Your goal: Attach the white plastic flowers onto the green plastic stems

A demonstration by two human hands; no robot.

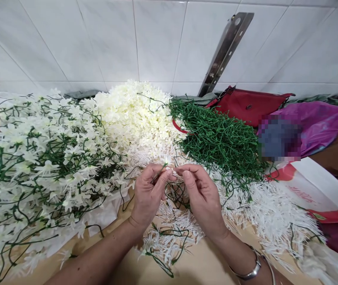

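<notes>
My left hand [149, 192] is closed, with thumb and forefinger pinching a small white artificial flower [166, 161] that has a green base. Opposite it, my right hand [203, 196] is also closed, its fingertips meeting the white petals between the two hands; fingers partly hide what is pinched there. Under the hands lie loose green stems [175, 233] and thin white stamen strands [169, 251]. Beyond the fingertips rises a heap of loose cream-white petals [136, 114]. A pile of bare green plastic stems [219, 136] sits to the right of that heap.
At left is a large pile of assembled white flowers [53, 166] on green stems. More white strands [276, 206] spread at right. Behind are a red pouch [249, 105], a purple plastic bag [320, 122] and a tiled wall [160, 39] with a metal bracket [225, 53].
</notes>
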